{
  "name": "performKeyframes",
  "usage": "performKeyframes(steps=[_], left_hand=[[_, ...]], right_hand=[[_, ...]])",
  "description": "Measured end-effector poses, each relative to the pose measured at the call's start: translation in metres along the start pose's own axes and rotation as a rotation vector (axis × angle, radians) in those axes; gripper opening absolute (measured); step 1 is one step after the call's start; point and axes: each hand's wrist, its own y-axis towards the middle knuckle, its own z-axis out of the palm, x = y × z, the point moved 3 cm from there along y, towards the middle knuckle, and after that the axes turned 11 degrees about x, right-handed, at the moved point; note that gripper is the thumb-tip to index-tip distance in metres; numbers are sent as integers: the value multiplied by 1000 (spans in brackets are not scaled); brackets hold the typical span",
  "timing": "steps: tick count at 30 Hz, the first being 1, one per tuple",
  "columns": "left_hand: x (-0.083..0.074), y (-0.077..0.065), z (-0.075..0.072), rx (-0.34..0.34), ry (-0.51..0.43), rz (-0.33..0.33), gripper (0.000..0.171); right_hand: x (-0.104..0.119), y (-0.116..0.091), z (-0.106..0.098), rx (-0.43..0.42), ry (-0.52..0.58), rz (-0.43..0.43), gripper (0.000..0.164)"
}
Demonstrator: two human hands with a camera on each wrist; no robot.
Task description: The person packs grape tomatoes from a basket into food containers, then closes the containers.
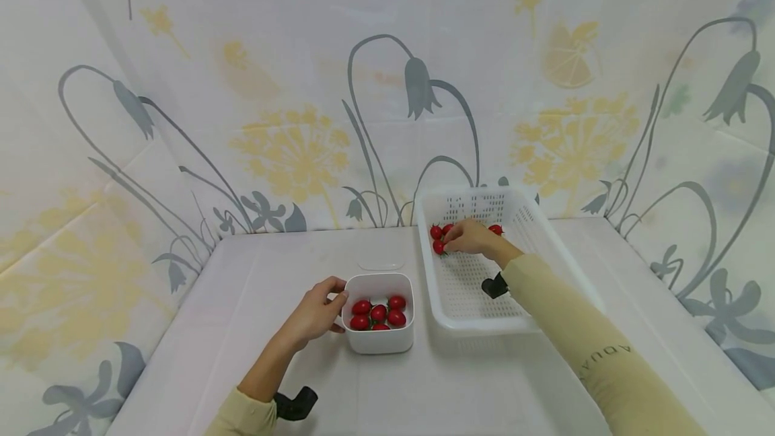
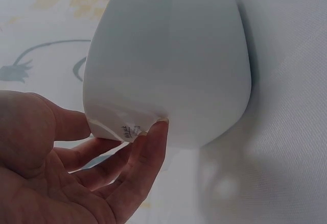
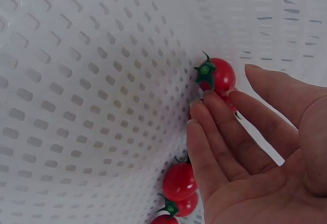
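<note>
My left hand [image 1: 319, 308] is at the left side of a small white square container [image 1: 380, 342], its fingertips touching the outer wall. The left wrist view shows the thumb near the container's edge and the fingers [image 2: 145, 157] bent lightly against its side. Several red cherry tomatoes [image 1: 379, 313] lie inside it. My right hand [image 1: 473, 237] reaches into the white perforated basket [image 1: 438, 301], thumb held apart from extended fingers. Its fingertips are right at a cherry tomato [image 3: 223, 75] with a green stem top. More tomatoes [image 3: 180, 181] lie beside the hand on the basket floor.
A clear, flat lid-like piece [image 1: 381, 262] lies behind the small container. The table [image 1: 254, 274] has a white cover and meets a flower-printed curtain [image 1: 290, 86] at the back and sides. The basket's raised rim [image 1: 575, 254] passes close under the right sleeve.
</note>
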Motion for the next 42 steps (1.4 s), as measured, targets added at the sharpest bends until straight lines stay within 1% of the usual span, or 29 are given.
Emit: performKeyframes(steps=[4, 11, 18, 26, 31, 39, 42], left_hand=[[-1, 0, 0, 1, -3, -1, 26], [0, 1, 0, 4, 4, -9, 26], [2, 2, 1, -1, -4, -18, 26], [0, 0, 0, 3, -3, -10, 26], [-1, 0, 1, 5, 1, -13, 27], [0, 2, 1, 6, 3, -18, 27], [1, 2, 1, 4, 5, -18, 27]], right_hand=[[0, 4, -1, 24, 8, 12, 31], [-3, 10, 0, 63, 43, 16, 30], [-3, 16, 1, 71, 61, 42, 31], [5, 13, 4, 128, 84, 20, 27], [8, 7, 6, 125, 94, 29, 26], [12, -3, 4, 138, 91, -3, 24], [16, -9, 2, 148, 100, -33, 23]])
